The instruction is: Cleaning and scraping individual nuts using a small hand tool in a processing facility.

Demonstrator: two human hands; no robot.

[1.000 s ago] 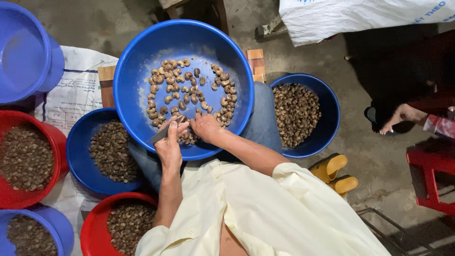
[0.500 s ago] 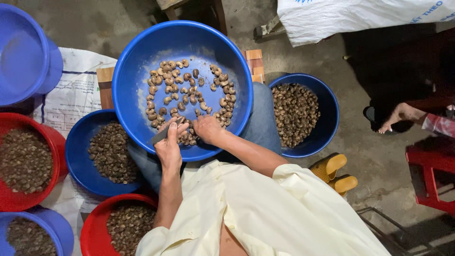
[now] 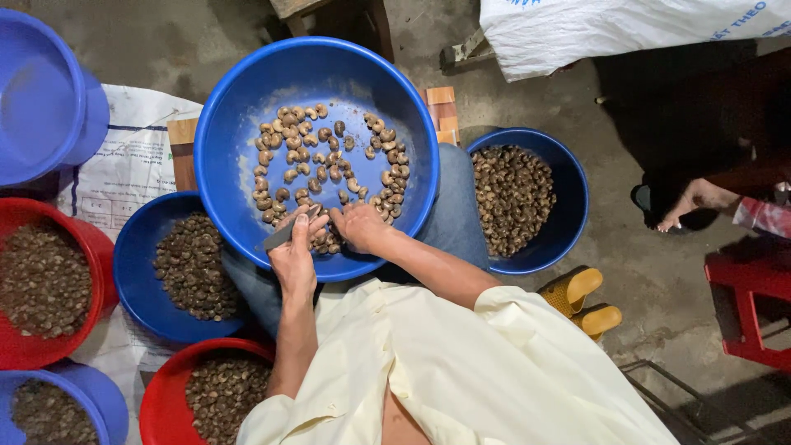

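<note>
A large blue basin (image 3: pixel 247 91) rests on my lap and holds several pale cashew nuts (image 3: pixel 329 156) in its middle. My left hand (image 3: pixel 292 251) sits at the basin's near rim, closed around a small knife (image 3: pixel 276 239) whose blade points left. My right hand (image 3: pixel 356 227) is just beside it, fingers pinched on a nut at the near edge of the pile. The two hands almost touch. I wear a cream shirt and jeans.
A smaller blue bowl of dark nuts (image 3: pixel 527 198) stands right of my knee, another blue bowl (image 3: pixel 177 268) left. Red tubs of nuts (image 3: pixel 41 280) (image 3: pixel 206 387) and blue buckets (image 3: pixel 41 91) lie left. Another person's foot (image 3: pixel 692 202), a red stool (image 3: pixel 754 305) and yellow sandals (image 3: pixel 585 301) are at right.
Nothing has clearly moved; both hands stay together at the near edge of the nut pile with only slight finger motion.
</note>
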